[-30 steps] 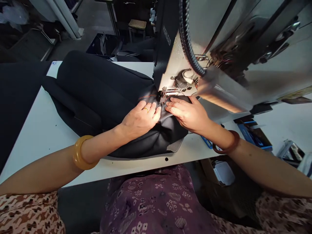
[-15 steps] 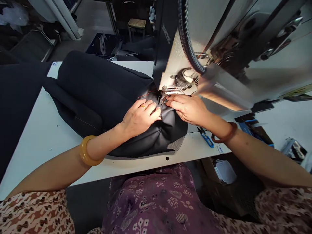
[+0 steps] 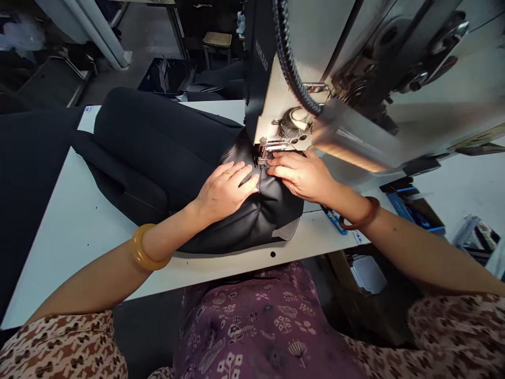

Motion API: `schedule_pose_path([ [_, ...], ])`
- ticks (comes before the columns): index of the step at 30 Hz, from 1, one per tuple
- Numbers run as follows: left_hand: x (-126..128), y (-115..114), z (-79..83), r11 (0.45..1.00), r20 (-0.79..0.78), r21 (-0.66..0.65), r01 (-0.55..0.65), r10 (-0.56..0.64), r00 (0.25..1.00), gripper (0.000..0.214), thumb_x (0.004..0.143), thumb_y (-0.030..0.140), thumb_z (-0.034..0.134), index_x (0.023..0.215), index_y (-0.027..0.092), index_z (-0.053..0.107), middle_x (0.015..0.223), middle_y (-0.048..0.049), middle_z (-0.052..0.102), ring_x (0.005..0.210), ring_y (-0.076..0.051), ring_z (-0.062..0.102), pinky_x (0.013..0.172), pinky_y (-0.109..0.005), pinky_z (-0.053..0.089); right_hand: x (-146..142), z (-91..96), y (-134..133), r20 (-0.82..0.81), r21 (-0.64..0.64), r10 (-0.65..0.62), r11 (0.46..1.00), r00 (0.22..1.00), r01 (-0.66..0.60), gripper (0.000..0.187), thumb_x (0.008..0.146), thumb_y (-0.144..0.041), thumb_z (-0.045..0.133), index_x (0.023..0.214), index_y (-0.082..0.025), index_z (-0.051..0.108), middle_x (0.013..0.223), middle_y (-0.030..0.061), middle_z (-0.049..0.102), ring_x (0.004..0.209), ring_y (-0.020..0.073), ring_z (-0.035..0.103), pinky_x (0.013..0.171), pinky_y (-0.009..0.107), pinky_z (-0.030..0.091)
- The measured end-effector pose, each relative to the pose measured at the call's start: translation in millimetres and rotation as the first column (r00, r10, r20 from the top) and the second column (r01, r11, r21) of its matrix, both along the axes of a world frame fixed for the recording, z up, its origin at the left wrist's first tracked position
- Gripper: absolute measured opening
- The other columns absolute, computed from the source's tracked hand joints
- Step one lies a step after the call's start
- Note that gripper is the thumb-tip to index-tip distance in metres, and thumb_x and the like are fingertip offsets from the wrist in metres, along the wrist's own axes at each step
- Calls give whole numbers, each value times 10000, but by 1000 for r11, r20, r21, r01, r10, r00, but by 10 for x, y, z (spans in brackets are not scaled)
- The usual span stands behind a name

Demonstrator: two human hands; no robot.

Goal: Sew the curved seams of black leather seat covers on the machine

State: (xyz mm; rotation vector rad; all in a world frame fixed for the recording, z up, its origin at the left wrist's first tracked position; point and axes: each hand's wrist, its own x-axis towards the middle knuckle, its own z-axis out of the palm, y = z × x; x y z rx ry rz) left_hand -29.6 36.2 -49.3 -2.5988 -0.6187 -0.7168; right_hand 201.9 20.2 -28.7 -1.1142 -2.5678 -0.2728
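A bulky black seat cover, part cloth and part smooth leather-like material, lies over the white table with a red stitched seam. Its smooth part passes under the presser foot of a sewing machine. My left hand rests on the cover just left of the foot, fingers stretched out and thumb apart. Close on the foot's right side, my right hand has its fingers and thumb pressed together on the material. Folds bunch below both hands. The needle tip cannot be made out.
Blue-handled thread snips lie on the white table, partly behind my right wrist. A blue tray with tools sits further right. Behind the table stand a dark bin of scraps and a woven-top stool.
My left hand's fingers have straightened somewhat and slid slightly left, with the thumb more apart. My right hand stays beside the foot. The view has shifted slightly.
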Motion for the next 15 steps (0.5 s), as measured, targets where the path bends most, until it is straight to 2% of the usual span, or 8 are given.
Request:
schedule_pose_path([
  [5, -15, -55, -22, 1000, 23, 17, 18, -18, 1000, 267, 887, 241, 502, 1080, 148, 661, 1083, -95, 686, 1044, -250, 632, 898, -385, 515, -67, -244, -497, -337, 63, -48, 995, 940, 73, 224, 822, -109, 428, 820, -193, 636, 862, 60, 659, 897, 191, 591, 761, 350, 448],
  [7, -6, -88, -20, 1000, 33, -14, 6, -5, 999, 283, 885, 235, 499, 1112, 156, 648, 1092, -93, 683, 1062, -249, 623, 906, -390, 509, -103, -493, -815, -526, -195, -208, 973, 825, 121, 208, 781, -115, 440, 699, -198, 612, 710, 34, 600, 757, 169, 574, 675, 316, 451],
  [8, 3, -99, -19, 999, 42, -32, 1, 0, 999, 286, 885, 235, 496, 1116, 156, 645, 1091, -94, 684, 1062, -247, 622, 910, -394, 506, -116, -634, -951, -582, -424, -362, 899, 729, 108, 207, 758, -117, 440, 657, -202, 599, 686, 21, 585, 691, 150, 565, 633, 296, 450],
  [10, 28, -106, -24, 998, 69, -64, 14, -9, 998, 277, 887, 223, 484, 1093, 149, 653, 1082, -90, 688, 1042, -227, 630, 916, -389, 501, -139, -898, -1125, -513, -831, -730, 554, 452, -48, 156, 713, -142, 482, 677, -209, 618, 706, 9, 615, 675, 137, 589, 652, 286, 476],
  [11, 39, -104, -30, 997, 86, -73, 29, -23, 996, 271, 888, 209, 476, 1077, 142, 657, 1076, -86, 692, 1026, -212, 636, 918, -379, 500, -153, -1003, -1154, -422, -905, -856, 380, 298, -192, 111, 686, -156, 515, 683, -207, 613, 721, 8, 627, 693, 138, 608, 680, 286, 492],
  [12, 49, -100, -38, 996, 104, -80, 48, -39, 994, 266, 888, 196, 468, 1062, 136, 661, 1072, -82, 695, 1012, -198, 641, 918, -365, 498, -175, -1083, -1146, -327, -911, -926, 255, 188, -325, 61, 660, -170, 548, 675, -202, 597, 712, 8, 630, 701, 142, 621, 706, 291, 505],
  [13, 55, -96, -47, 994, 122, -85, 66, -55, 991, 264, 888, 184, 462, 1051, 132, 663, 1071, -77, 697, 1003, -185, 643, 918, -351, 496, -206, -1135, -1107, -265, -882, -957, 192, 116, -430, 25, 637, -184, 576, 657, -197, 570, 690, 7, 623, 694, 147, 626, 717, 299, 515],
  [15, 56, -87, -61, 990, 158, -107, 87, -69, 985, 261, 892, 179, 454, 1038, 136, 666, 1073, -65, 698, 1006, -171, 641, 919, -331, 489, -301, -1170, -965, -262, -825, -962, 179, 82, -535, 94, 632, -232, 607, 633, -196, 520, 645, 3, 600, 661, 154, 616, 699, 319, 526],
])
